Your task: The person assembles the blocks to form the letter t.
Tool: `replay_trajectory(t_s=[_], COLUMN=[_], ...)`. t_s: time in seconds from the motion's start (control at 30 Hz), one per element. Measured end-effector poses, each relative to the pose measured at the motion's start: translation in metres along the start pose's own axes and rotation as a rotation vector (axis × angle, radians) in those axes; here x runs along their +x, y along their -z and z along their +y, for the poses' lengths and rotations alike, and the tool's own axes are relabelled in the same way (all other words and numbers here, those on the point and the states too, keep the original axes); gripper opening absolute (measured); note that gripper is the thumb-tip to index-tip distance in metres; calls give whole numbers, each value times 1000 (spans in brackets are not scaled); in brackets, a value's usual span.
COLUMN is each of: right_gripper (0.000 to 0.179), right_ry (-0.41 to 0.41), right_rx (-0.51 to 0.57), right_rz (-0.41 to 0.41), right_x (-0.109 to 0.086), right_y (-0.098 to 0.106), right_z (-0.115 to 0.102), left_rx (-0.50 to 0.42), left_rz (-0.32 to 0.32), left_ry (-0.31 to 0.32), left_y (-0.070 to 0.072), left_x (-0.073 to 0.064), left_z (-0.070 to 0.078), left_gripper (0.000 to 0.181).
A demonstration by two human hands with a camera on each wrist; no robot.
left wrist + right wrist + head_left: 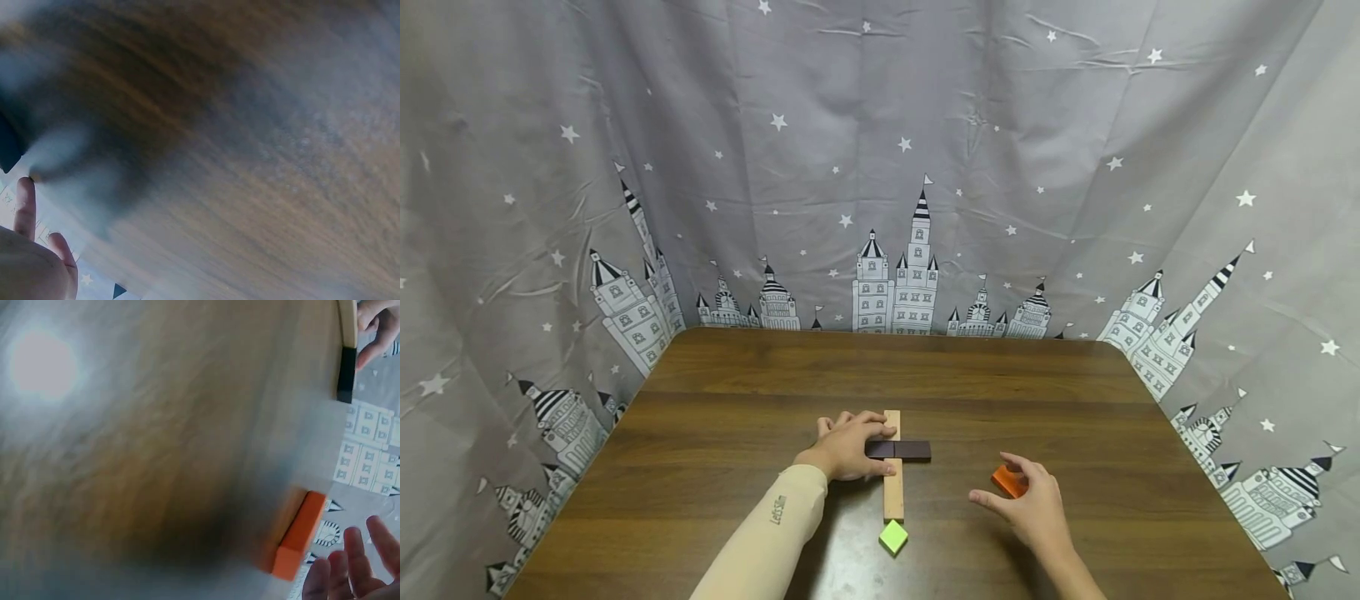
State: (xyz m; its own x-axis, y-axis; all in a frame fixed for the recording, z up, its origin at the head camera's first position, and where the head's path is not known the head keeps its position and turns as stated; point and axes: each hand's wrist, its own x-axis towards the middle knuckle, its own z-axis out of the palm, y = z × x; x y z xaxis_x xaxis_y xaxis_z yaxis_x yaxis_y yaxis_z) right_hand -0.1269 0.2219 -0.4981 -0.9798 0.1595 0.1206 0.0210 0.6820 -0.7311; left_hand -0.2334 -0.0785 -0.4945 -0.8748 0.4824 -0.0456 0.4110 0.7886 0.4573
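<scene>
Two dark purple blocks [913, 451] lie end to end across the table, forming a cross with two pale wooden blocks [893, 496]. My left hand [842, 447] is over the left arm of this cross, its thumb and forefinger reaching to the pale wood on either side of the dark piece. Spread fingers of that hand [31, 265] show at the corner of the left wrist view. To the right lies an orange block [1009, 482]. My right hand [1030, 504] is beside it, thumb and fingers parted; in the right wrist view the fingers [355, 562] stand apart from the orange block [299, 540].
A lime green block [893, 537] sits corner-on at the near end of the pale wood. The brown wooden table [737, 375] extends to a grey curtain [820, 167] printed with castles and stars.
</scene>
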Motion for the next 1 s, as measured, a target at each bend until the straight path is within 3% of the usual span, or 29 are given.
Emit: replay_trajectory(t_s=[0.2, 0.7, 1.0], right_gripper=[81, 84, 49], right_ry=[-38, -163, -160], right_rx=[-33, 37, -13], right_rz=[7, -48, -27], right_x=[1, 5, 6], right_y=[3, 8, 9], right_z=[14, 33, 31], left_rx=[-5, -5, -7], left_rz=[-3, -4, -5], left_ry=[3, 6, 4], left_y=[0, 2, 3], left_x=[-1, -3, -4], left_z=[0, 2, 3], left_gripper=[64, 65, 65])
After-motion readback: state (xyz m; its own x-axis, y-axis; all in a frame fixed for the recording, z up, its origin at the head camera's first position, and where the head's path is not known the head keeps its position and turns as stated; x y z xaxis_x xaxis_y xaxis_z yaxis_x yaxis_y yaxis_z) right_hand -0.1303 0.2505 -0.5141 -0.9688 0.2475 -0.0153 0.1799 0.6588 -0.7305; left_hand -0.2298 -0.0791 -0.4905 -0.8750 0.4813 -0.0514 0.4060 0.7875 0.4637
